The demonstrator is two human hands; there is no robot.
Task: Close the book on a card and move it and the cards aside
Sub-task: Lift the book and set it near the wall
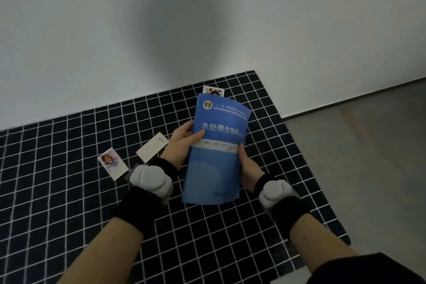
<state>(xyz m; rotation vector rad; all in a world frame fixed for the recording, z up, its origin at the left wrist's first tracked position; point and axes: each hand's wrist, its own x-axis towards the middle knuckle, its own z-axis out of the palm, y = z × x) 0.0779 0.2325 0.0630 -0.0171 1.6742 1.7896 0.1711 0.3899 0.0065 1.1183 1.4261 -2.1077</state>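
Nearest the camera, both forearms reach forward over the cloth (69, 191), a black sheet with a white grid, each wrist carrying a black strap and a pale grey device. The right hand (247, 165) grips the right edge of the book (216, 157), thumb on the cover; the left hand (183, 145) grips the left edge, thumb laid across the cover near the title. The book is closed, cover toward the camera, and appears raised off the cloth and tilted. The two-sided grip probably keeps the soft cover and pages pressed together so an inserted card cannot slip out; whether a card lies inside cannot be told. Left of the left wrist, a picture card (113, 163) lies flat on the cloth, and a plain white card (152, 150) lies just beyond it, partly behind the left hand. Farther off, another card (213, 90) shows past the book's top edge, mostly hidden by it. Beyond are the white wall and, to the right, bare grey floor (368, 145), which seems free for setting things down
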